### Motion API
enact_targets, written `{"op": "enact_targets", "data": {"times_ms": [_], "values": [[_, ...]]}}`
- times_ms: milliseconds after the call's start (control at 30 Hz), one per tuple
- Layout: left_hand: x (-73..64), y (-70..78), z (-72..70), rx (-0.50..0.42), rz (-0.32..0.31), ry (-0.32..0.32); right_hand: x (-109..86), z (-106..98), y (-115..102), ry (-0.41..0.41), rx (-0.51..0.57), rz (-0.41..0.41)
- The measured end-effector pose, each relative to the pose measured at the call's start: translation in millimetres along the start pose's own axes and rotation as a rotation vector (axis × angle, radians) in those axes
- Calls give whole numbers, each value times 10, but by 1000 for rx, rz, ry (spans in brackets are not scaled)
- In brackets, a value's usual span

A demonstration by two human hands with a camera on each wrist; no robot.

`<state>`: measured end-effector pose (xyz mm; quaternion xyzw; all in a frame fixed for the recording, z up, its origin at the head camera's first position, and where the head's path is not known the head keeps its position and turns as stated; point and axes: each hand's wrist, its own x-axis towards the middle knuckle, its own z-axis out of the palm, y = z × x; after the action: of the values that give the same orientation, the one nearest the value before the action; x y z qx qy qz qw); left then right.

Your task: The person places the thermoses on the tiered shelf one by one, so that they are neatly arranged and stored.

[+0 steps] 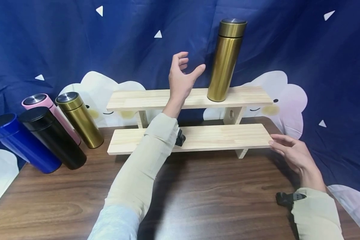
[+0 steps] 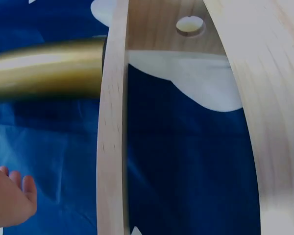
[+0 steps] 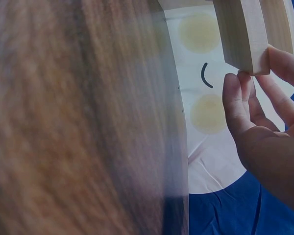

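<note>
A tall gold thermos bottle (image 1: pixel 226 63) stands on the top board of a two-tier wooden shelf (image 1: pixel 165 99). My left hand (image 1: pixel 181 76) is just left of this bottle, thumb and fingers spread apart around nothing. The left wrist view shows a gap between the hand (image 2: pixel 12 200) and the gold bottle (image 2: pixel 44 73). At the right end of the lower board (image 1: pixel 222 135), my right hand (image 1: pixel 295 156) grips the board's corner. In the right wrist view, fingertips of the right hand (image 3: pixel 269 127) lie against both sides of the board end (image 3: pixel 245 39).
To the left on the brown table (image 1: pixel 222 200) stand a blue bottle (image 1: pixel 27 146), a black bottle (image 1: pixel 54 140), a pink bottle (image 1: pixel 55 113) and a second gold bottle (image 1: pixel 81 121). Behind the shelf hangs a blue curtain (image 1: pixel 138 43) with clouds and white triangles.
</note>
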<state>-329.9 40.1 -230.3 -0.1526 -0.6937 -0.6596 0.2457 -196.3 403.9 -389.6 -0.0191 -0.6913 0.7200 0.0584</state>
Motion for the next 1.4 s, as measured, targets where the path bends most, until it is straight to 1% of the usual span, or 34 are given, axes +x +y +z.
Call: {"op": "enact_targets", "data": {"times_ms": [167,400,633,733,867,1000,1200,1400], "values": [[-36,-28,-96,-13,-17,15,0,0,-4,-3,-13,4],[-99,-18,-192,-14,-11,16,1,4,-15,0,-26,12],[-161,-48,-339,23,-23,32,18,18,-29,-7,18,2],[-193,-85,-406,16,-26,42,12,16,-28,-11,24,5],[-237,-133,-484,-7,-17,69,1,7,-13,-17,37,8],[-282,-149,-564,-3,-17,84,1,3,-1,-18,40,10],[-340,-139,-694,-17,-34,118,6,0,6,-19,25,11],[-391,-167,-856,-23,-52,161,7,-1,5,-23,43,6]]}}
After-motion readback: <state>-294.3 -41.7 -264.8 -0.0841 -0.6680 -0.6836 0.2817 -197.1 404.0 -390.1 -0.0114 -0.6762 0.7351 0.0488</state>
